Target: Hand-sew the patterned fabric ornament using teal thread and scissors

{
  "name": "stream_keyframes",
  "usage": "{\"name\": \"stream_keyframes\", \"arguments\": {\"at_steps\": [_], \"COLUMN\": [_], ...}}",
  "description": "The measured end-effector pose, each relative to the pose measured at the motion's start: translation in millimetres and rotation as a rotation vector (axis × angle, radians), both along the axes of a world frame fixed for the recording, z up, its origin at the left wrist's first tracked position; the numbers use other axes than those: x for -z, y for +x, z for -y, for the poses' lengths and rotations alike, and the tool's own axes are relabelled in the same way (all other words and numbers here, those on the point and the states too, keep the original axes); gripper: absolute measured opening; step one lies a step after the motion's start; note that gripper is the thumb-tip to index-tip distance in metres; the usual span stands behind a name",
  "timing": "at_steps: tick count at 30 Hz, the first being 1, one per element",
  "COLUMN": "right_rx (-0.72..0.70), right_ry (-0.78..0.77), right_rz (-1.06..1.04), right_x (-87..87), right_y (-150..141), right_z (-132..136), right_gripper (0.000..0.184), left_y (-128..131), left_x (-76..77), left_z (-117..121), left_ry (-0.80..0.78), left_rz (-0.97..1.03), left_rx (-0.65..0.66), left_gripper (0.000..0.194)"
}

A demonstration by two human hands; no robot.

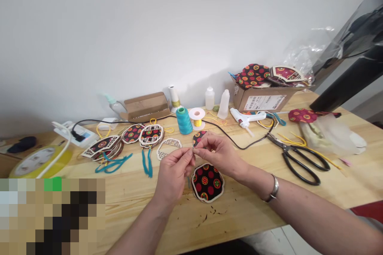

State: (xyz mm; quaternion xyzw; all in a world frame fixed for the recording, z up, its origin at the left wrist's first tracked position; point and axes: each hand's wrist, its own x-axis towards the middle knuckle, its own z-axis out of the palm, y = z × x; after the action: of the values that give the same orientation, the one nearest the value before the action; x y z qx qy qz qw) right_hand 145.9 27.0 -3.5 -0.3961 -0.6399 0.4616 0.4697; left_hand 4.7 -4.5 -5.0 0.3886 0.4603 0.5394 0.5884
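My left hand (pixel 176 171) and my right hand (pixel 220 152) meet fingertip to fingertip above the table, both pinched closed. Whatever is between the fingers is too small to make out. Just below them lies a scalloped piece (pixel 207 182) of black fabric with red and orange flowers and a pale rim. A second patch of the same fabric (pixel 199 138) shows partly behind my right hand. Left of my fingers a bare lattice frame (pixel 169 148) rests flat. Behind stand a teal thread cone (pixel 184 121) and a spool of yellow cord (pixel 197 119).
Black-handled scissors (pixel 299 159) lie to the right, near a white glue gun (pixel 247 117). A cardboard box (pixel 260 97) of fabric pieces stands at the back. Finished-looking ornaments (pixel 151 135) with teal tassels, a power strip (pixel 79 135) and a yellow tape roll (pixel 42 163) are on the left.
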Motion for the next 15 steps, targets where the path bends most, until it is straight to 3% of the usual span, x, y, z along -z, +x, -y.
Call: {"name": "stream_keyframes", "arguments": {"at_steps": [6,15], "right_rx": [-0.038,-0.128], "right_ry": [-0.135,-0.488], "right_rz": [-0.113,-0.291], "right_x": [1.9,-0.6], "right_y": [-0.6,0.6], "right_z": [-2.4,-6.2], "right_gripper": [0.020,0.033], "left_y": [-1.2,-3.9], "left_x": [1.5,5.2], "left_z": [1.5,1.6], "left_ry": [0.048,0.089], "left_rz": [-0.073,-0.166], "left_rx": [-0.008,0.007], "left_gripper": [0.019,0.019]}}
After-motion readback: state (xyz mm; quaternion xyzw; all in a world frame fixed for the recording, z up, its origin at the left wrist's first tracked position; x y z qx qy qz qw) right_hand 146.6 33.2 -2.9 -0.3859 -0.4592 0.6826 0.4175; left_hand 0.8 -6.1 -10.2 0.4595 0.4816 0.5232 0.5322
